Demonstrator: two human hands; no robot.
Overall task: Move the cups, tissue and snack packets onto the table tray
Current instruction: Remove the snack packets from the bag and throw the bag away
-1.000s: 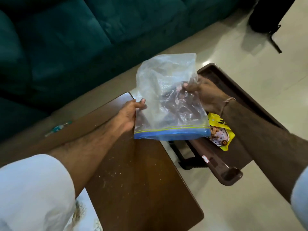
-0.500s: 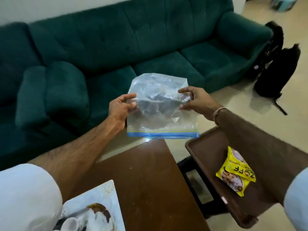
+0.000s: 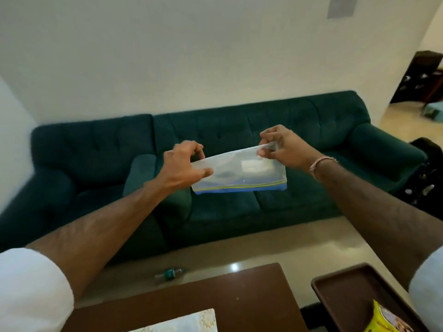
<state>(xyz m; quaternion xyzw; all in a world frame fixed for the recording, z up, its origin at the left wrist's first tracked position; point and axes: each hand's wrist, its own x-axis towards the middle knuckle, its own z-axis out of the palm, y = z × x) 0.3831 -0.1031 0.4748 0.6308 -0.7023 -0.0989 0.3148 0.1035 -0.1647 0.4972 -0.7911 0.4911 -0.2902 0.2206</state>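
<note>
A clear plastic zip bag (image 3: 242, 174) with a blue strip along its lower edge hangs in the air in front of the sofa. My left hand (image 3: 183, 167) pinches its left top corner and my right hand (image 3: 281, 147) pinches its right top corner. The bag is stretched flat between them, tilted almost edge-on to me. A brown tray (image 3: 335, 291) sits at the lower right. On it lies a yellow snack packet (image 3: 383, 319), cut off by the frame's bottom edge.
A brown wooden table (image 3: 215, 291) lies below my arms, with a pale patterned object (image 3: 182, 322) at its near edge. A dark green sofa (image 3: 239, 130) stands along the white wall. A small green item (image 3: 170, 274) lies on the floor. Dark bags (image 3: 424, 168) rest at the right.
My view has tilted up from the table to the sofa and wall. Both hands have raised the bag and shifted to its top corners, stretching it flatter.
</note>
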